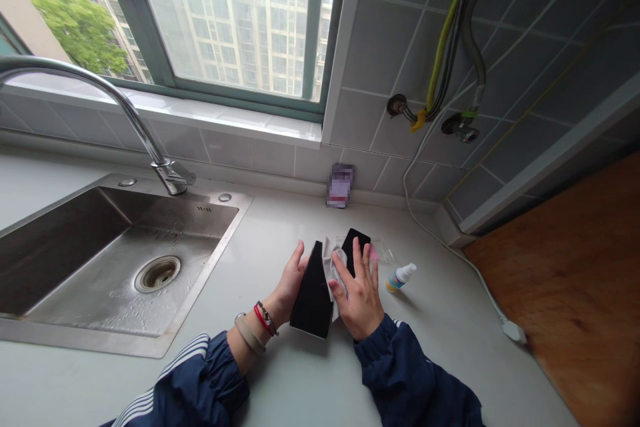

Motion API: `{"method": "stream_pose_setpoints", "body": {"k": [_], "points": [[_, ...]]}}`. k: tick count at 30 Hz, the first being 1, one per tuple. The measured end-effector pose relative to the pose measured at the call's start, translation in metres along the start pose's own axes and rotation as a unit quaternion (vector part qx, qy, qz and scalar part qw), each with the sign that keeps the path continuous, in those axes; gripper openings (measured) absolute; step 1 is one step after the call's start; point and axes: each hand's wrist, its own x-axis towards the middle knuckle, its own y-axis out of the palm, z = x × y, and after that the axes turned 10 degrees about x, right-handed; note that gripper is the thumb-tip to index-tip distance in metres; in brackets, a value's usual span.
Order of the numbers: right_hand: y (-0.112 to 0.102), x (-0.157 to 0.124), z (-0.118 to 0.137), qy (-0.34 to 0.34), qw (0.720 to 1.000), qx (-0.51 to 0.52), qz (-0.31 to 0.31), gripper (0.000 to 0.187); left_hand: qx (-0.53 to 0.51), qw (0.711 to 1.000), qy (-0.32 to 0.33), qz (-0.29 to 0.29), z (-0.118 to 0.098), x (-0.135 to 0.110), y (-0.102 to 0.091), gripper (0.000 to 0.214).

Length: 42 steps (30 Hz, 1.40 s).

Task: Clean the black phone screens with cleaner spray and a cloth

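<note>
The black slab (311,297) has its long axis running away from the person, the left hand (289,280) clasping its left edge. Just right of the slab, the right hand (359,300) spreads its fingers over a pale cloth (328,252) and second black piece (350,250). Farther right stands a bottle (400,277); leftward, the sink (213,260).

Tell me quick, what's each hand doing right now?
Left hand: closed, holding a black slab by one side.
Right hand: open, spread over the pale cloth and a second black slab.
</note>
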Motion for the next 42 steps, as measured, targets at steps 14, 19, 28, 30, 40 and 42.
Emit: {"method": "stream_pose_setpoints", "body": {"k": [14, 19, 28, 30, 40, 42], "points": [[-0.002, 0.010, -0.005, 0.143, 0.924, 0.326, -0.140, 0.046, -0.002, 0.999, -0.044, -0.001, 0.003, -0.002, 0.000, 0.059], [-0.003, 0.019, -0.019, 0.277, 0.832, 0.475, -0.079, 0.057, -0.013, 0.997, -0.058, 0.057, 0.001, -0.002, 0.000, 0.064], [-0.015, 0.021, -0.022, 0.299, 0.797, 0.525, -0.003, 0.044, -0.010, 0.999, -0.033, 0.019, 0.000, 0.000, 0.000, 0.064], [-0.017, 0.021, -0.023, 0.299, 0.791, 0.532, -0.045, 0.044, -0.003, 0.999, -0.037, 0.011, -0.001, -0.002, 0.000, 0.062], [-0.035, 0.023, -0.011, 0.235, 0.773, 0.529, -0.261, 0.031, 0.035, 0.998, -0.049, 0.003, -0.002, 0.000, -0.004, 0.068], [-0.038, 0.021, -0.006, 0.227, 0.780, 0.522, -0.259, 0.032, 0.033, 0.998, -0.048, 0.007, -0.002, 0.001, -0.003, 0.067]]}}
